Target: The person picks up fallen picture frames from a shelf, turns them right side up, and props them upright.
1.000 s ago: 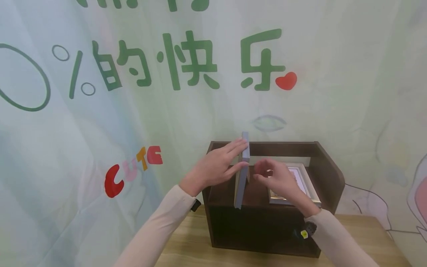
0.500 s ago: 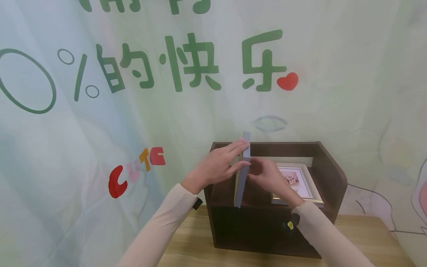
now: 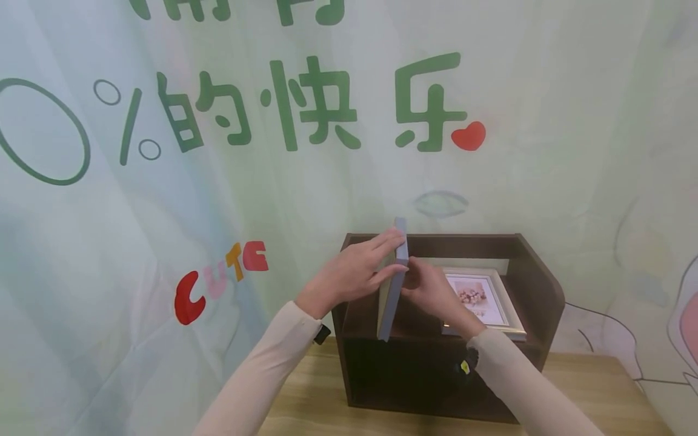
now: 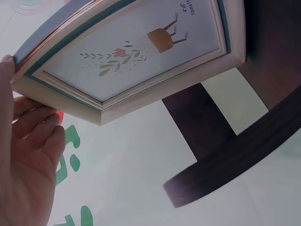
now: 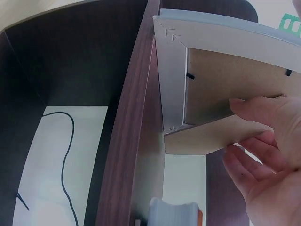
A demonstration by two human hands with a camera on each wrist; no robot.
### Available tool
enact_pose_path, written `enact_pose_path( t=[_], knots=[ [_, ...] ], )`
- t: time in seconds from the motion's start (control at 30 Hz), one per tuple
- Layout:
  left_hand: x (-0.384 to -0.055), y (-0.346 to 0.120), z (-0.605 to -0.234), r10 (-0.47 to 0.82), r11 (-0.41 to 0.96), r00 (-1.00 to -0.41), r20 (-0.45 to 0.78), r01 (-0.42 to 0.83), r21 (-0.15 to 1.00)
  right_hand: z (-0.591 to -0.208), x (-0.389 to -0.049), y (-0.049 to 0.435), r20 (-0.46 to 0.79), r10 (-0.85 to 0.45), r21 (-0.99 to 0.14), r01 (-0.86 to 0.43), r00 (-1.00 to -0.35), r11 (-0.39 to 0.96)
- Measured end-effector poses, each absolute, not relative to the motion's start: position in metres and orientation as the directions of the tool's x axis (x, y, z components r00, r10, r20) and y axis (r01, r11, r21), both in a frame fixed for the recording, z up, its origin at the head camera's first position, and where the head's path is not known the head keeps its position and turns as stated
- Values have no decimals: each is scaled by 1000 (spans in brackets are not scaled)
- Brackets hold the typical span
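A picture frame (image 3: 389,303) stands upright, side-on, on the upper shelf of a dark brown unit. My left hand (image 3: 351,272) grips its top, thumb on the near side and fingers over the far part. In the left wrist view the front of the picture frame (image 4: 155,52) shows a plant drawing under glass, within a cream and green border. Behind the frame, my right hand (image 3: 433,290) pinches the fold-out stand (image 5: 207,136), thumb on one side and fingers on the other in the right wrist view. The stand is swung out from the brown backing (image 5: 225,84).
A second picture frame (image 3: 509,303) with a flower picture lies face up on the shelf's right side. The dark brown shelf unit (image 3: 431,375) has raised sides and a back rail, and stands on a wooden table (image 3: 305,393). A printed curtain (image 3: 327,181) hangs behind.
My right hand has moved left to the back of the upright frame and now pinches its stand. The frame's lower end has shifted slightly left. My left hand keeps its grip.
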State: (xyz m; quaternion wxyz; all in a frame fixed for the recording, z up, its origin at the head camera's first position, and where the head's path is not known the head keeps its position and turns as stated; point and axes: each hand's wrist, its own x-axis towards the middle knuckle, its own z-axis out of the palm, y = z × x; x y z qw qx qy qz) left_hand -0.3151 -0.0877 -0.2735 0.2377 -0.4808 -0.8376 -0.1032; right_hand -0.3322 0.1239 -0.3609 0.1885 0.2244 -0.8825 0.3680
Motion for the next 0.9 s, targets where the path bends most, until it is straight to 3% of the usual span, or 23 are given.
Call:
enact_pose_path(
  t=[0.53, 0.9],
  knots=[
    [-311, -83, -276, 740, 519, -443, 506, 855, -11, -357, -324, 140, 474, -268, -595, -529, -839, 605],
    [-312, -67, -279, 765, 509, -420, 489, 859, -57, -359, -318, 150, 444, -275, -614, -513, -853, 600]
  ],
)
